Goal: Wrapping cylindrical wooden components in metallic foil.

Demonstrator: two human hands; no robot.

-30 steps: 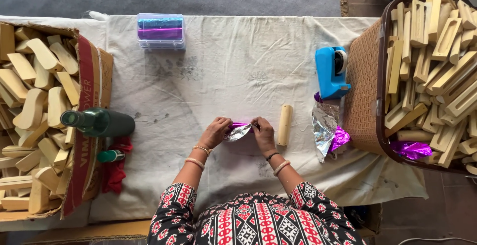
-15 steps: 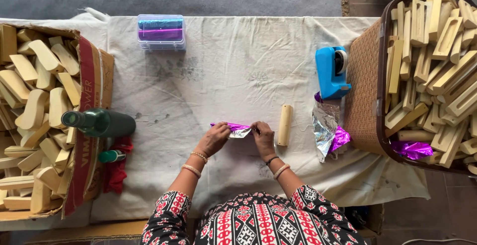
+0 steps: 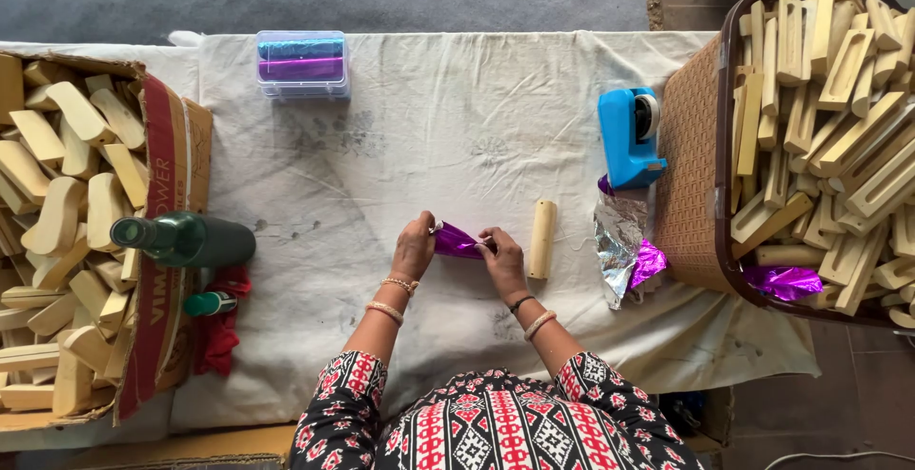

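Both of my hands hold a small piece wrapped in shiny purple foil (image 3: 457, 240) just above the white cloth, near the middle front of the table. My left hand (image 3: 415, 246) grips its left end. My right hand (image 3: 500, 258) pinches the right end with the fingertips. A bare wooden block (image 3: 542, 238) lies upright on the cloth just right of my right hand. Crumpled sheets of silver and purple foil (image 3: 626, 250) lie further right.
A blue tape dispenser (image 3: 630, 136) stands by a brown basket (image 3: 696, 155) full of wooden pieces at the right. A cardboard box (image 3: 162, 203) of wooden blocks sits at the left, with a green bottle (image 3: 186, 238) beside it. A clear plastic box (image 3: 301, 63) is at the back.
The foil has been folded tighter around the piece, so less silver shows and more purple. My hands stayed in the same spot, with the fingers shifting along the wrap.
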